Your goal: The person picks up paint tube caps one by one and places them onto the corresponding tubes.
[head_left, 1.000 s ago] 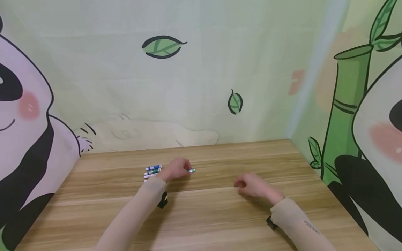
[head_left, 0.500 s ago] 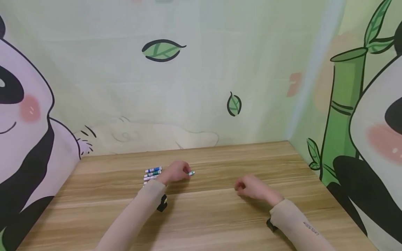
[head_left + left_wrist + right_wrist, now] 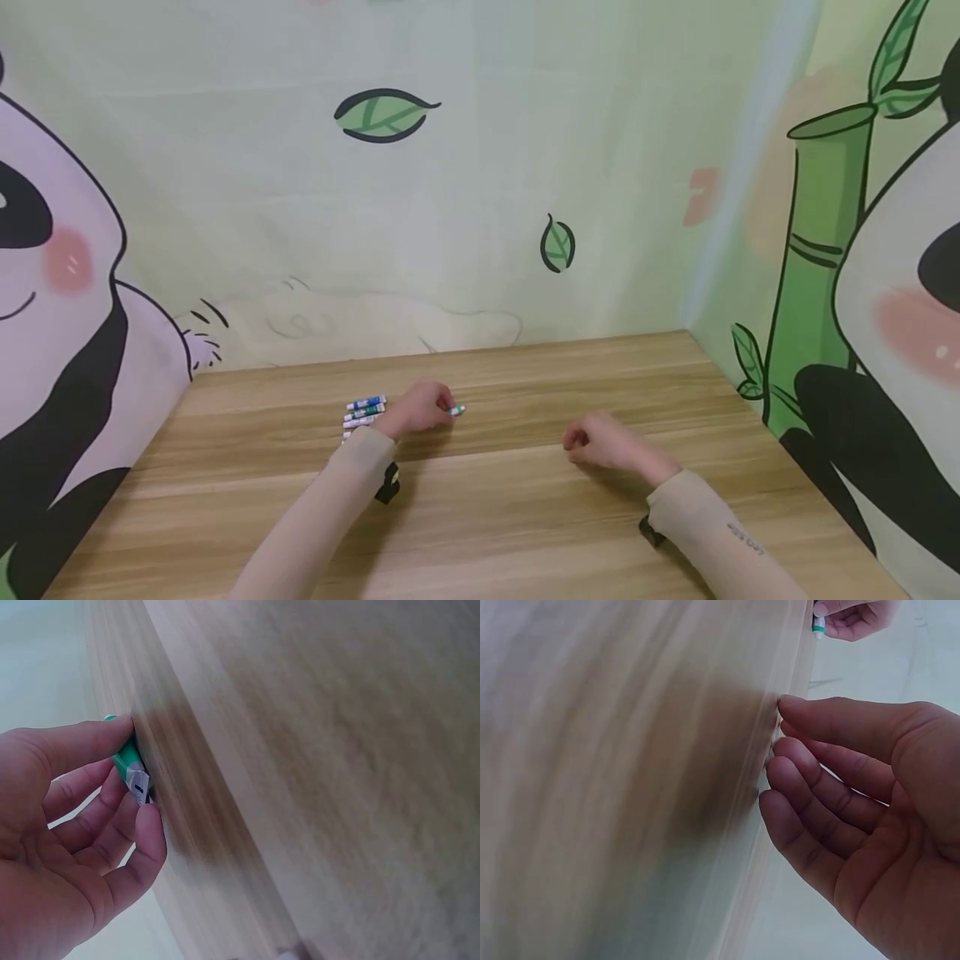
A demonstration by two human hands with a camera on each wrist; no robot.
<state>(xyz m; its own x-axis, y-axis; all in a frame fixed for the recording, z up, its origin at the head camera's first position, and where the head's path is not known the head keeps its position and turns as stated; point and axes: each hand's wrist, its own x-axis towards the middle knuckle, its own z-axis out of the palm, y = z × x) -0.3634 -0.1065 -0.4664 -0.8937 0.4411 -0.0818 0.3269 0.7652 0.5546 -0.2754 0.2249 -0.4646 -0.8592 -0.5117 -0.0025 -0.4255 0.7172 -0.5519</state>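
Observation:
My left hand [image 3: 417,408] is low over the far middle of the table. Its thumb and fingers pinch a small green and white tube, like a paint tube [image 3: 129,759], which lies close against the wood. In the head view only the white and green end sticks out past the fingers. In the left wrist view the thumb covers part of the green side. To the right, my right hand [image 3: 611,442] rests with fingers loosely bent and nothing in them, its fingertips right at the tabletop.
Left of my left wrist, several similar tubes lie side by side, a blue tube [image 3: 366,402] farthest back and a green tube [image 3: 364,412] nearer; my sleeve partly hides the nearest. Behind the wooden table [image 3: 510,517] stands a pale cloth wall [image 3: 480,167] printed with pandas and bamboo.
The whole head view shifts slightly up and down. Both hands keep nearly the same place, and the left one stays on the tube.

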